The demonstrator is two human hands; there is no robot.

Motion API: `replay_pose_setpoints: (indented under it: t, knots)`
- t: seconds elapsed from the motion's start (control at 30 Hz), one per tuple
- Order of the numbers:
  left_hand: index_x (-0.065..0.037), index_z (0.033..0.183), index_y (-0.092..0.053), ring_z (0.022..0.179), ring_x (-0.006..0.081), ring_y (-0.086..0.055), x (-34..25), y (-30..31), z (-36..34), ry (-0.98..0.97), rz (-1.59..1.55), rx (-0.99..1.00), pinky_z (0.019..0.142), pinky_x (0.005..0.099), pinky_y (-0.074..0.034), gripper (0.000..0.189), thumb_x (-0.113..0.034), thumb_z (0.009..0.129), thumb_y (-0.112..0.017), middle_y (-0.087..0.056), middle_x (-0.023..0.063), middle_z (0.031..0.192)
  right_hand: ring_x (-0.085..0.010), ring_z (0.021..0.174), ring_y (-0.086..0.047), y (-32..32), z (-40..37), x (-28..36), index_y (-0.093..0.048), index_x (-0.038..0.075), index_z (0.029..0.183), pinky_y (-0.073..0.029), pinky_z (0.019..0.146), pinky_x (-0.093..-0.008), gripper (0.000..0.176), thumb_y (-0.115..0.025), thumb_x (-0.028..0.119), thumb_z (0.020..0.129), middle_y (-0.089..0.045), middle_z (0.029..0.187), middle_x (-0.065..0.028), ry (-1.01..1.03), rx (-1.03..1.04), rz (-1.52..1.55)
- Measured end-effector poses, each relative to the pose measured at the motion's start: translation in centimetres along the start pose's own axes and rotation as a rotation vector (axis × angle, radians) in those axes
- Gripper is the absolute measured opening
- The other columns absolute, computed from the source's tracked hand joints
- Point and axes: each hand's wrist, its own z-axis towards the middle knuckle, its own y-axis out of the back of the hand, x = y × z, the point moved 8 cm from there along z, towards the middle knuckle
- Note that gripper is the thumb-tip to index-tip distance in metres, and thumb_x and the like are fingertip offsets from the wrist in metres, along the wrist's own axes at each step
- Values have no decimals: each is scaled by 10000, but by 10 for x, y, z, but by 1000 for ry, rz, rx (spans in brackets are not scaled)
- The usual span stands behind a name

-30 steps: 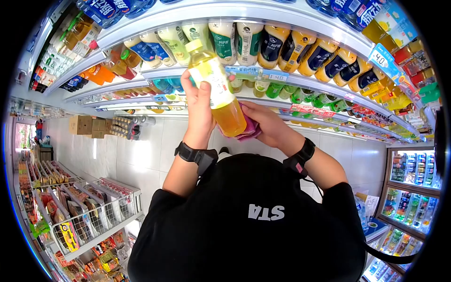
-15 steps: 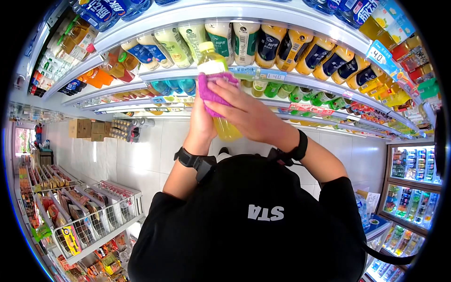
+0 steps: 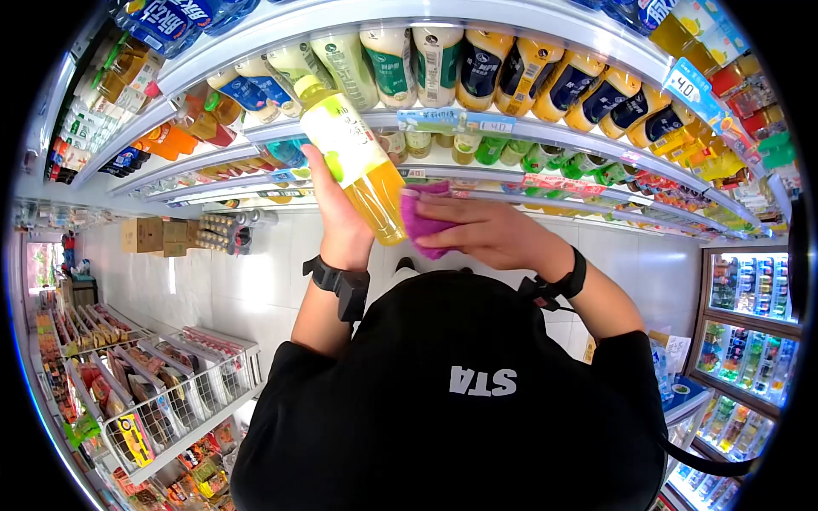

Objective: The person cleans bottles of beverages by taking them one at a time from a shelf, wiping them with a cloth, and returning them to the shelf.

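My left hand (image 3: pixel 340 215) is closed round a drink bottle (image 3: pixel 355 162) with yellow liquid, a pale label and a yellow cap. The bottle leans with its cap up and to the left, in front of the shelves. In my right hand (image 3: pixel 503 237) is a purple cloth (image 3: pixel 424 220), bunched under the fingers. The cloth lies right beside the lower part of the bottle. Part of my left hand's grip is hidden behind the bottle.
A drinks shelf (image 3: pixel 409 119) curves across the front, with a row of bottles (image 3: pixel 490 70) and price tags. Lower tiers hold more bottles. Cardboard boxes (image 3: pixel 153 235) stand on the floor at left, near a wire snack rack (image 3: pixel 183 400). Glass-door coolers (image 3: pixel 741 341) are at right.
My right hand has moved right and down with the cloth, from the bottle's label to beside its base. The bottle has shifted left and tilted further, uncovering its label.
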Motion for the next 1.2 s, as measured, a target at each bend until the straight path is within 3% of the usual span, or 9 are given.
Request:
replay_pose_setpoints:
  t: [0.17, 0.23, 0.27, 0.3, 0.4, 0.53, 0.87, 0.97, 1.2]
  knots:
    - [-14, 1184, -518, 955, 250, -564, 11, -6, -4, 37, -26, 169, 847, 386, -473, 757, -714, 925, -389, -585, 131, 1089, -278, 1053, -650, -4, -67, -68, -650, 108, 1228, -520, 889, -355, 363, -575, 27, 882, -661, 1232, -97, -515, 106, -35]
    - [-29, 1277, -493, 1080, 256, -606, 12, 15, -11, -81, 225, 65, 916, 405, -514, 612, -556, 965, -504, -599, 109, 1179, -244, 911, -671, 5, -101, -82, -643, 83, 1231, -520, 808, -315, 345, -555, 36, 900, -707, 1085, -105, -617, -180, 138]
    - [-36, 1345, -449, 1135, 245, -595, 12, 17, -11, -79, 220, 241, 984, 395, -493, 537, -298, 934, -674, -577, 108, 1262, -195, 824, -649, 8, -113, -80, -643, 85, 1235, -513, 760, -289, 334, -561, 43, 914, -703, 1040, -110, -585, -295, 144]
    - [-36, 1345, -449, 1135, 245, -595, 12, 22, -12, -72, 224, 241, 984, 395, -493, 537, -298, 934, -674, -577, 108, 1262, -195, 824, -649, 4, -125, -80, -643, 85, 1235, -513, 760, -289, 334, -561, 43, 914, -703, 1040, -110, -589, -301, 147]
    - [-40, 1302, -491, 1148, 221, -596, 27, 13, -16, -76, 804, 257, 1014, 361, -468, 638, -1, 748, -806, -604, 103, 1245, -149, 814, -622, -5, -170, -95, -635, 76, 1252, -507, 765, -275, 330, -542, 34, 939, -699, 1015, -83, -787, -423, 220]
    - [-42, 1275, -515, 1125, 224, -616, 63, 27, -1, -284, 1367, 290, 980, 340, -478, 707, -72, 666, -874, -641, 122, 1178, -94, 766, -579, -19, -210, -103, -635, 51, 1255, -488, 682, -238, 309, -515, 31, 971, -659, 944, -33, -919, -609, 528]
    - [-72, 1305, -483, 1153, 240, -549, 129, 64, 58, -314, 1515, 122, 875, 351, -549, 701, -55, 705, -845, -477, 112, 1285, -70, 670, -528, -23, -263, -95, -635, 43, 1247, -453, 605, -224, 296, -506, 29, 981, -614, 816, -15, -1030, -727, 524]
    - [-87, 1267, -504, 1149, 262, -503, 136, 71, 66, -298, 1410, 81, 797, 338, -517, 673, -44, 683, -837, -440, 106, 1235, -117, 731, -614, -24, -272, -92, -608, 41, 1282, -510, 633, -251, 321, -474, 26, 990, -646, 918, -56, -1033, -700, 518]
    - [-10, 1254, -491, 1142, 315, -509, 148, 77, 81, -265, 1355, -25, 899, 379, -521, 662, -26, 686, -830, -456, 144, 1234, -67, 719, -540, -27, -280, -87, -634, 39, 1248, -462, 633, -222, 303, -509, 14, 973, -640, 900, -11, -1051, -792, 491]
